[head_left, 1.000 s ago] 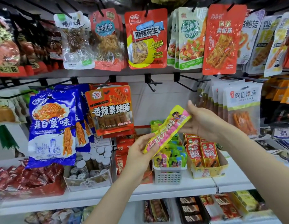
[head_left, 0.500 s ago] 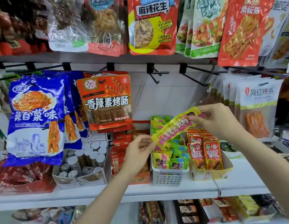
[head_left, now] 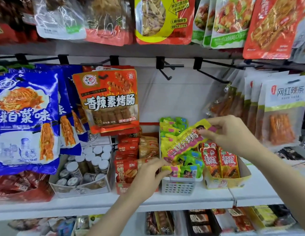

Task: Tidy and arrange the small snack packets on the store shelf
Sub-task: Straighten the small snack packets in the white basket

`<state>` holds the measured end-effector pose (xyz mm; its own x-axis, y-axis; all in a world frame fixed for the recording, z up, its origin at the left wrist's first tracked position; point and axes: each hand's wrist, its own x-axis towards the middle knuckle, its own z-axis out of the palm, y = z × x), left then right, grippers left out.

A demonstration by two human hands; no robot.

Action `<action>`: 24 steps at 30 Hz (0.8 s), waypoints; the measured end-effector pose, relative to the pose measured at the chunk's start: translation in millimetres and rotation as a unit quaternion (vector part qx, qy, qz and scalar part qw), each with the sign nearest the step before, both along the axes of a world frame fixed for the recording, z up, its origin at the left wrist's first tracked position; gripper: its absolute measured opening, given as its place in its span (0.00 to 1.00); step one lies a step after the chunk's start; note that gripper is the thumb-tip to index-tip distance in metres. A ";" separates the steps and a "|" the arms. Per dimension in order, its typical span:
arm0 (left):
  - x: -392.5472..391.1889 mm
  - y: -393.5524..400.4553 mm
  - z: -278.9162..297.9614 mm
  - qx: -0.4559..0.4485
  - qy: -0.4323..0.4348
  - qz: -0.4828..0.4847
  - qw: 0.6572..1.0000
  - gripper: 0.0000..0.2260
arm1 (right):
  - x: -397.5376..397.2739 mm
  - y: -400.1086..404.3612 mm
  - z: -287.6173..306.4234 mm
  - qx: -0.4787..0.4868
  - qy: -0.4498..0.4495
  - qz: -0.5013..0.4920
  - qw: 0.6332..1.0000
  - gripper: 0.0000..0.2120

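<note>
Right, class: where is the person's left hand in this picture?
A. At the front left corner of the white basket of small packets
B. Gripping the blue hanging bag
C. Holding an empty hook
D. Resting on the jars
A: the left hand reaches the white basket at its front left corner, while the right hand pinches the long yellow packet above it.

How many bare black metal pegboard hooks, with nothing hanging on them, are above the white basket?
2: one short bare black metal hook at centre, one longer hook right of it. Others may be hidden behind hanging packets.
</note>
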<state>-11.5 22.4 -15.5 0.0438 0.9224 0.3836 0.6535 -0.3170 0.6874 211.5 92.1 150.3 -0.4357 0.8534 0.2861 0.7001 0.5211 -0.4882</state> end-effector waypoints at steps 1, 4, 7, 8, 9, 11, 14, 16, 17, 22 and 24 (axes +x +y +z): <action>0.2 -1.4 -0.1 0.010 0.000 0.002 1.000 0.06 | -4.6 -0.6 -3.9 0.007 -0.025 0.004 1.000 0.06; -1.3 -4.2 -1.2 0.022 0.002 0.008 1.000 0.04 | -24.7 0.1 -21.8 0.041 -0.111 0.025 0.993 0.09; -1.6 -5.3 -0.3 0.023 -0.001 0.013 1.000 0.04 | -53.1 2.0 -42.3 0.033 -0.171 0.046 0.984 0.11; -1.1 -5.9 0.1 0.027 -0.001 0.015 1.000 0.04 | -62.9 1.3 -47.6 0.026 -0.198 0.057 0.978 0.11; -0.6 -6.4 0.2 0.030 -0.002 0.018 0.999 0.04 | -70.5 1.8 -53.3 0.021 -0.214 0.067 0.974 0.10; -0.3 -6.4 -0.4 0.030 -0.011 0.026 0.999 0.04 | -75.7 4.5 -56.5 0.005 -0.222 0.074 0.972 0.12; 0.2 -4.7 -1.1 0.024 -0.028 0.028 0.999 0.04 | -61.4 11.5 -44.8 -0.041 -0.168 0.054 0.983 0.19; 0.6 -3.8 -2.7 0.026 -0.029 0.033 0.999 0.03 | -53.4 12.3 -42.7 -0.044 -0.109 0.037 0.992 0.17; 1.0 -3.7 -3.5 0.031 -0.023 0.042 0.998 0.03 | -53.7 10.9 -45.7 -0.034 -0.101 0.032 0.994 0.16; -1.0 -1.5 -3.3 0.086 0.017 0.042 0.995 0.03 | -75.4 2.3 -73.0 -0.033 -0.140 0.036 0.989 0.10; -3.3 -1.3 -2.0 0.068 0.016 0.009 0.998 0.03 | -72.1 8.9 -72.3 -0.070 -0.121 0.041 0.989 0.09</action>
<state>-14.8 21.1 -17.4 0.0420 0.8628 0.5038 0.6812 -0.3936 0.6173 139.4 101.0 78.0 -0.5459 0.8366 0.0467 0.7636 0.5196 -0.3833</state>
